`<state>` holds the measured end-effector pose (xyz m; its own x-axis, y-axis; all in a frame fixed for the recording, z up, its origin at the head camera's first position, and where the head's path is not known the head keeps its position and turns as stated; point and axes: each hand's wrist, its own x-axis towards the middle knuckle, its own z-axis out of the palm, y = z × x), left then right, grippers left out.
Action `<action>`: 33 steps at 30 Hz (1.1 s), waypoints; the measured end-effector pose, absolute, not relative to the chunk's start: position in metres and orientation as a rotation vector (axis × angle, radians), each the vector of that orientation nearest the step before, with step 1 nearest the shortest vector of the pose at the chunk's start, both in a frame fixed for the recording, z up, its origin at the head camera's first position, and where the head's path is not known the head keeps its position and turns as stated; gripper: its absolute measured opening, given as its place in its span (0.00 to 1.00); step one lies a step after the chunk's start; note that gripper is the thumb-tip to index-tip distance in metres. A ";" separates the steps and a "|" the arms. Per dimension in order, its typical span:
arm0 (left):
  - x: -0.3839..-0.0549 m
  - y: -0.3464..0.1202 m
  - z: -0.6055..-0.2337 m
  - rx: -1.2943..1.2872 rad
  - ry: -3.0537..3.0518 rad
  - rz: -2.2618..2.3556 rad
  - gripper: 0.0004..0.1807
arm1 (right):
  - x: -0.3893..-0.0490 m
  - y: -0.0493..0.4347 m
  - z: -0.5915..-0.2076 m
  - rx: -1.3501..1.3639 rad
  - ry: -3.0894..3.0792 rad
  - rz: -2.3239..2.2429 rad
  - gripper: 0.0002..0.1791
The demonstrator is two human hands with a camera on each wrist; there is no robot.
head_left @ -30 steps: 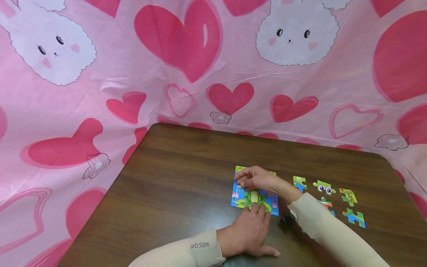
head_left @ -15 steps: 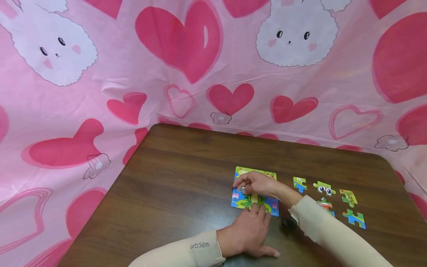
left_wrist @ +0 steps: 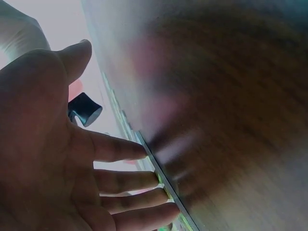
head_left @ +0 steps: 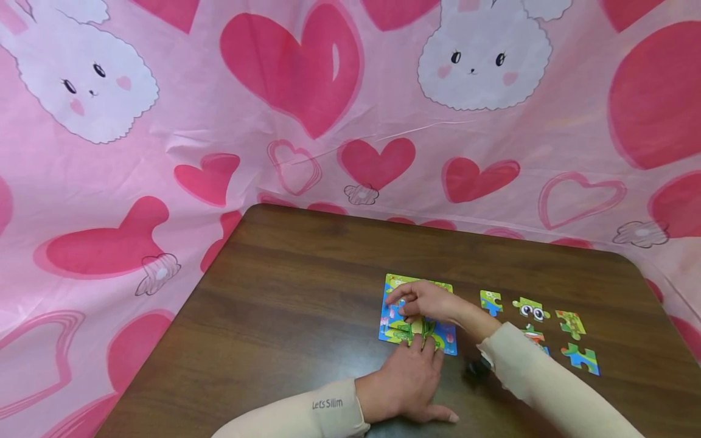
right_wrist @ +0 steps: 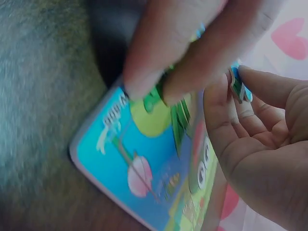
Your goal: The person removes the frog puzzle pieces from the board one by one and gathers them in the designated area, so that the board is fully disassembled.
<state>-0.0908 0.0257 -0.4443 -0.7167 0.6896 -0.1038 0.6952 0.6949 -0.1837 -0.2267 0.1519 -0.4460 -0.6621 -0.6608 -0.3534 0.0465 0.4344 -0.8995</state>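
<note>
A frog puzzle board [head_left: 390, 328] with a blue and green picture lies on the table. My left hand [head_left: 405, 377] rests at its near edge, the fingers extended onto the frog picture and the thumb out to the side. In the left wrist view, the fingertips of this left hand [left_wrist: 43, 139] meet the board's edge. My right hand [head_left: 429, 301] is over the board's middle. Between its thumb and fingers it pinches a small blue and green puzzle piece [right_wrist: 237, 84], seen nearly edge-on in the right wrist view. The right hand covers part of the board.
Right of the board lie several loose puzzle pieces, among them one with frog eyes [head_left: 531, 310] and a blue and green one [head_left: 582, 359]. A dark object [head_left: 477, 368] shows under the right sleeve. Pink heart-print cloth [head_left: 323, 73] hangs behind the brown table [head_left: 285, 292].
My right hand has shifted slightly toward me over the board, uncovering more of its far edge. The left hand and the loose pieces have stayed in place.
</note>
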 end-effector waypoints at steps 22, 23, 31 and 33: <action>-0.095 0.029 -0.438 1.132 2.819 -0.258 0.47 | -0.215 0.249 -0.418 -0.271 2.073 -1.442 0.26; -0.096 0.029 -0.438 1.130 2.825 -0.238 0.45 | -0.213 0.254 -0.417 -0.248 2.079 -1.438 0.26; -0.105 0.029 -0.439 1.123 2.832 -0.091 0.35 | -0.188 0.287 -0.425 -0.191 2.140 -1.421 0.25; -0.106 0.029 -0.439 1.133 2.832 -0.086 0.35 | -0.180 0.295 -0.428 -0.179 2.160 -1.418 0.25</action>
<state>-0.1062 0.0291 -0.4391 -0.7209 0.6851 -0.1048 0.6902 0.7234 -0.0186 -0.1805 0.2954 -0.4284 -0.8427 -0.3937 -0.3673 0.1804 0.4364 -0.8815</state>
